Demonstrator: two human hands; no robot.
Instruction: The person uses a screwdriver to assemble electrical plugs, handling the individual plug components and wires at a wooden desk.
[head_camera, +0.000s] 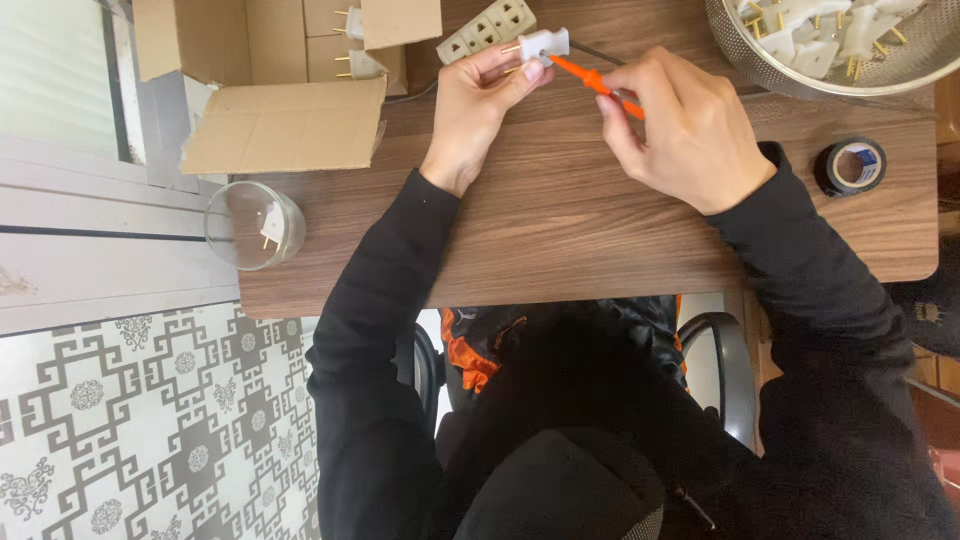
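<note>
**A white plug under an orange screwdriver**

A small white plug (545, 43) with brass pins is pinched between the thumb and fingers of the left hand (478, 105), raised just above the far part of the wooden table (560, 220). Its pins point back toward the left. The tip of an orange screwdriver (597, 82) meets the plug's near side, and the shaft slants down to the right into the right hand (680, 130), whose fingers are curled firmly round the handle. The two hands are close together, the tool bridging the gap between them.

Just beyond the left hand's fingertips lies a beige power strip (487, 30), touching or nearly touching the plug. Further left of that hand stands an open cardboard box (280, 120) with more white plugs inside. Nearer the person than the box, at the table's left edge, is a clear glass jar (253, 225) with one plug in it. Beyond the right hand a metal mesh bowl (760, 70) holds a heap of white plugs, and to the right of that hand a roll of black tape (852, 166) lies flat on the table.
</note>
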